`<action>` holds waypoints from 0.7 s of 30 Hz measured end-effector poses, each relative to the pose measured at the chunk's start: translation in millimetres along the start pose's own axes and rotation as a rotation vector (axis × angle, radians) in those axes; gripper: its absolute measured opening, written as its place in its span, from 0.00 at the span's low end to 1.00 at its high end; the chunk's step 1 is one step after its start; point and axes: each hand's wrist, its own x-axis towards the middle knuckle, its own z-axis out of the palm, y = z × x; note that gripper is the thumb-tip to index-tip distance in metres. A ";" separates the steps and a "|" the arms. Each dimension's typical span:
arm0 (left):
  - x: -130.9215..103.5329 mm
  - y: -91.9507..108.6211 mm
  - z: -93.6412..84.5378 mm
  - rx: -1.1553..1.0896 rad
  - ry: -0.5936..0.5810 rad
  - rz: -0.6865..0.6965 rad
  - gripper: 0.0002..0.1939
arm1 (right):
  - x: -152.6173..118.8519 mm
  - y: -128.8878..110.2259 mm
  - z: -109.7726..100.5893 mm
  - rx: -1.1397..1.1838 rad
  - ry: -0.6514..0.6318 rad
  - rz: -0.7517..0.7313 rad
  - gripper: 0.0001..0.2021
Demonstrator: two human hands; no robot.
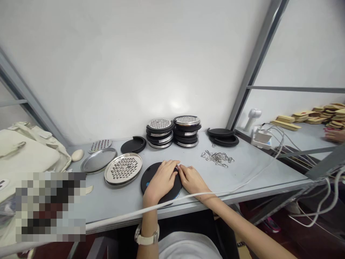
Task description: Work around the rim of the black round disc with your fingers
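Note:
A round black disc [147, 177] with a small blue spot lies near the front edge of the grey table. My left hand [163, 180] rests on top of it, fingers together and pointing away from me. At the disc's right rim is my right hand [192, 178], its fingers bent and the thumb side close to my left fingertips. Whatever lies between the fingertips is too small to make out. Just left of the disc sits a round metal grater plate [123, 168], with a plain metal disc [99, 160] behind it.
Two stacks of black rings and metal graters [160, 133] [187, 131] stand by the wall. Metal clips [219, 158] lie to the right, before black rings [223, 137]. A white cable [121, 217] crosses in front. Another person's hand [334, 135] shows far right.

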 end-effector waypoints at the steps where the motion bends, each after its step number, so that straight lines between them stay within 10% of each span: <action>1: 0.0 0.2 0.0 0.000 -0.001 0.001 0.18 | 0.2 0.1 0.1 0.000 0.001 0.002 0.16; 21: 0.7 2.6 -1.9 0.001 -0.008 0.003 0.17 | 0.9 1.3 1.4 0.001 0.010 -0.009 0.16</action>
